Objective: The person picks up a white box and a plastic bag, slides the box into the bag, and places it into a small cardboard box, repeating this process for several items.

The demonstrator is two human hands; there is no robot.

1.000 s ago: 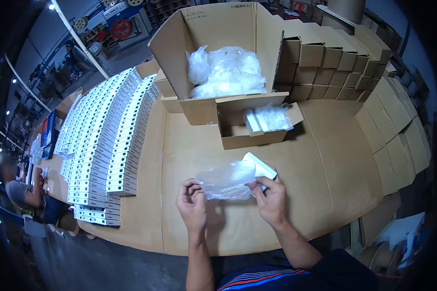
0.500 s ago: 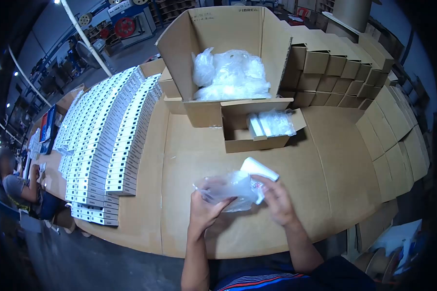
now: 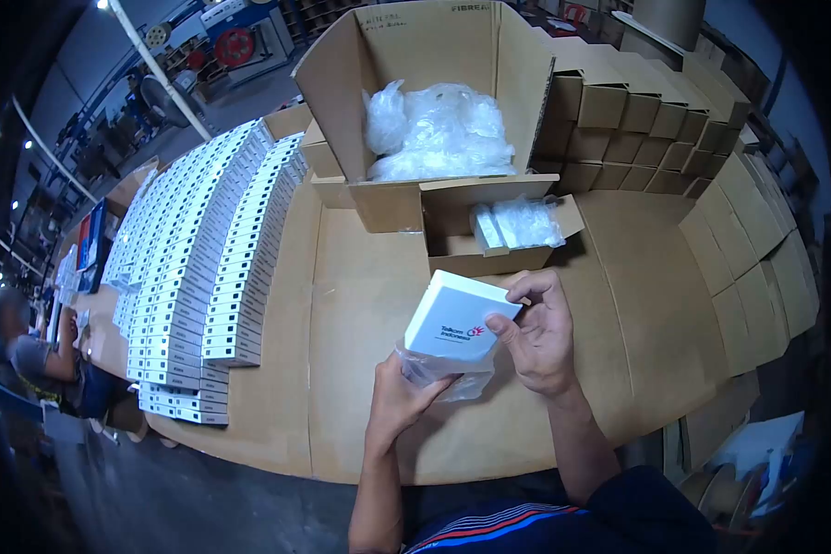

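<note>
A flat white box (image 3: 454,319) printed "Telkom Indonesia" is tilted over the table, its lower end at the mouth of a clear plastic bag (image 3: 466,383). My left hand (image 3: 399,392) is closed on the bag from the lower left. At the box's right edge, my right hand (image 3: 547,337) pinches it between thumb and fingers. Just beyond, a small open carton (image 3: 489,264) holds several white boxes in bubbly clear wrap (image 3: 526,224) at its right side. How far the box sits inside the bag is hard to make out.
Long stacks of white boxes (image 3: 189,258) line the left side. A large open carton (image 3: 332,102) at the back holds clear plastic bags (image 3: 443,134). Brown cartons (image 3: 651,111) are piled at back right, more (image 3: 748,240) at right. A person (image 3: 46,355) sits far left.
The white box has come up from the table into my right hand and now meets the bag's mouth. The bag has dropped slightly lower in my left hand.
</note>
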